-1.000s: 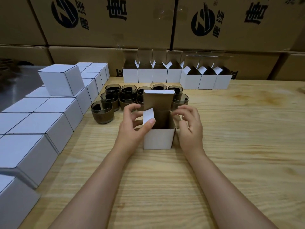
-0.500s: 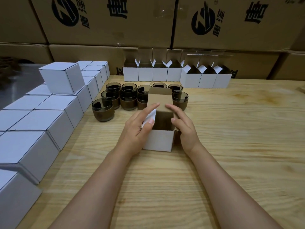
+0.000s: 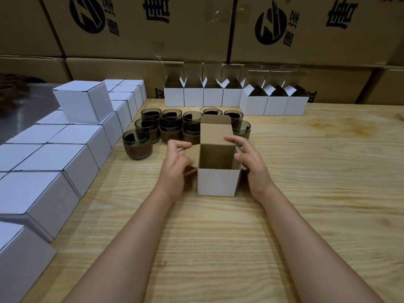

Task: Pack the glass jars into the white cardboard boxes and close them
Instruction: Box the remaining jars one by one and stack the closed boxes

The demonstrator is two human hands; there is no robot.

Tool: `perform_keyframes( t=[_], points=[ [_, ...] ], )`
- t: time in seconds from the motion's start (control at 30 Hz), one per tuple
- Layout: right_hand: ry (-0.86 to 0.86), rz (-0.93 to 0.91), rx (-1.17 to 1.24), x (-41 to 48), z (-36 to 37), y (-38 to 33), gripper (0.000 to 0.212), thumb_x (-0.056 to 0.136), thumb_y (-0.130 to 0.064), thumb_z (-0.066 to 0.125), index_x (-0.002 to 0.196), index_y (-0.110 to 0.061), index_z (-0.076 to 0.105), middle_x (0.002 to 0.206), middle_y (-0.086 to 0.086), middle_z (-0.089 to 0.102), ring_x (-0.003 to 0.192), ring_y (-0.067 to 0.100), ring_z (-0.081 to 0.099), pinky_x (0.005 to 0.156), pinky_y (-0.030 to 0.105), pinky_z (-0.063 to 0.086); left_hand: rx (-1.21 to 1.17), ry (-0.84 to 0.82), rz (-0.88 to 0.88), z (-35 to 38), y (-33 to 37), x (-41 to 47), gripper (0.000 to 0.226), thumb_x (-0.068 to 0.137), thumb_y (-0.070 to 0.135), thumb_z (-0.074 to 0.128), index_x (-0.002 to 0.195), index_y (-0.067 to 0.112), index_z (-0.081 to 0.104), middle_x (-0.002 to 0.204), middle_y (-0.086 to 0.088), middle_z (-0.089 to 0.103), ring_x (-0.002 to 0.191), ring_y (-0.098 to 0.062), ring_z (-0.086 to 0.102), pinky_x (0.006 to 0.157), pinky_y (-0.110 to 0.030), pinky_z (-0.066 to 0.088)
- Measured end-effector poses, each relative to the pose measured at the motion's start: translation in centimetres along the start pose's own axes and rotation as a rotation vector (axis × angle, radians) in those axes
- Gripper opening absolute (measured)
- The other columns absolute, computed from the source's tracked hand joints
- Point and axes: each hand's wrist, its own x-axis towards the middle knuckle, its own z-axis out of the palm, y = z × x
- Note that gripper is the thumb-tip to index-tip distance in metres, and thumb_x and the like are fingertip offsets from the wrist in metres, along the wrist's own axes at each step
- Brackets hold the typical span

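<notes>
In the head view, a white box (image 3: 217,182) is seen standing upright near the middle of the wooden table (image 3: 317,182), just in front of the glass jars (image 3: 170,127). Its top is open: the lid flap (image 3: 215,133) is raised at the back, with its brown inner side shown. The box is held from both sides. Its left side flap (image 3: 192,154) is pinched between the curled fingers and thumb of the left hand (image 3: 175,167). The right edge of the lid flap is gripped by the curled fingers of the right hand (image 3: 251,165), whose thumb is laid at the box's right top corner. What lies inside the box cannot be told. The dark jars are grouped in rows behind it, with a single jar (image 3: 136,145) set at the front left. Open white boxes (image 3: 236,97) are lined up along the table's far edge. Closed white boxes (image 3: 65,149) are ranked along the left. Printed brown cartons (image 3: 142,29) are piled behind.
</notes>
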Motion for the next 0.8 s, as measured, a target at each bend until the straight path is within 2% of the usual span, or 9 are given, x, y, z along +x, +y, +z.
perform_keyframes(
  t=[0.07, 0.17, 0.27, 0.33, 0.43, 0.53, 0.63, 0.77, 0.8],
  points=[
    [0.013, -0.009, -0.014, 0.0, 0.0, 0.0, 0.044, 0.077, -0.017, 0.042, 0.118, -0.02, 0.057, 0.118, -0.006, 0.057, 0.1, -0.011, 0.055, 0.075, 0.005, 0.043, -0.041, -0.042, -0.056, -0.4, 0.1, -0.1, 0.029, 0.071, 0.018, 0.048, 0.1, 0.019, 0.047, 0.08, -0.002, 0.064, 0.068, -0.007, 0.062, 0.06, -0.018, 0.048],
    [0.021, -0.015, -0.018, 0.0, 0.1, 0.1, 0.045, 0.077, -0.016, 0.041, 0.119, -0.018, 0.056, 0.117, -0.009, 0.057, 0.1, -0.012, 0.055, 0.075, 0.004, 0.042, 0.057, -0.062, -0.032, -1.1, 0.8, -0.3, 0.027, 0.075, 0.024, 0.055, 0.101, 0.022, 0.054, 0.087, 0.003, 0.066, 0.078, -0.008, 0.063, 0.068, -0.02, 0.047],
    [0.026, -0.015, -0.018, 0.0, 0.1, 0.1, 0.046, 0.076, -0.016, 0.042, 0.119, -0.018, 0.057, 0.116, -0.009, 0.057, 0.1, -0.01, 0.056, 0.076, 0.006, 0.043, 0.434, 0.183, 0.23, -2.3, 1.6, -0.1, 0.028, 0.087, 0.036, 0.046, 0.109, 0.026, 0.06, 0.105, 0.006, 0.061, 0.1, -0.011, 0.057, 0.082, -0.028, 0.046],
    [0.026, -0.011, -0.017, 0.0, 0.2, 0.1, 0.046, 0.077, -0.016, 0.042, 0.12, -0.018, 0.056, 0.117, -0.009, 0.057, 0.1, -0.009, 0.056, 0.076, 0.007, 0.044, 0.633, 0.379, 0.329, -3.8, 2.1, 0.5, 0.034, 0.093, 0.025, 0.04, 0.122, 0.021, 0.058, 0.117, 0.004, 0.053, 0.114, -0.02, 0.049, 0.096, -0.035, 0.041],
    [0.029, -0.008, -0.018, -0.1, 0.2, 0.1, 0.047, 0.077, -0.017, 0.042, 0.122, -0.017, 0.056, 0.12, -0.006, 0.057, 0.101, -0.008, 0.056, 0.076, 0.008, 0.044, 0.956, 0.437, 0.099, -6.6, 1.5, 1.5, 0.048, 0.096, 0.011, 0.043, 0.143, 0.018, 0.038, 0.151, -0.005, 0.027, 0.139, -0.027, 0.021, 0.112, -0.044, 0.025],
    [0.03, 0.002, -0.019, -0.1, 0.2, 0.1, 0.048, 0.077, -0.019, 0.042, 0.123, -0.017, 0.055, 0.122, -0.005, 0.056, 0.103, -0.006, 0.056, 0.078, 0.01, 0.045, 0.996, 0.416, -0.112, -8.1, 0.8, 1.6, 0.048, 0.098, 0.024, 0.048, 0.144, 0.018, 0.035, 0.161, -0.006, -0.002, 0.147, -0.027, -0.002, 0.116, -0.05, 0.014],
    [0.031, 0.005, -0.016, 0.0, 0.2, 0.1, 0.047, 0.077, -0.019, 0.042, 0.122, -0.019, 0.056, 0.121, -0.007, 0.056, 0.103, -0.006, 0.056, 0.079, 0.011, 0.045, 1.007, 0.396, -0.098, -8.3, 0.6, 1.8, 0.03, 0.099, 0.024, 0.049, 0.127, 0.016, 0.051, 0.16, -0.011, 0.008, 0.147, -0.026, 0.004, 0.115, -0.048, 0.017],
    [0.037, 0.004, -0.015, -0.1, 0.2, 0.1, 0.047, 0.077, -0.019, 0.043, 0.122, -0.019, 0.056, 0.121, -0.007, 0.057, 0.103, -0.007, 0.055, 0.079, 0.01, 0.045, 0.942, 0.386, -0.075, -8.4, 1.1, 2.0, 0.003, 0.096, 0.018, 0.056, 0.098, 0.019, 0.056, 0.145, -0.011, 0.041, 0.135, -0.026, 0.035, 0.104, -0.039, 0.034],
    [0.035, 0.002, -0.017, -0.1, 0.2, 0.1, 0.047, 0.077, -0.019, 0.043, 0.122, -0.019, 0.056, 0.121, -0.007, 0.057, 0.103, -0.007, 0.055, 0.079, 0.01, 0.045, 0.913, 0.37, -0.063, -8.5, 1.2, 2.1, 0.004, 0.094, 0.018, 0.059, 0.093, 0.021, 0.057, 0.138, -0.008, 0.047, 0.13, -0.025, 0.042, 0.099, -0.035, 0.035]
  ],
)
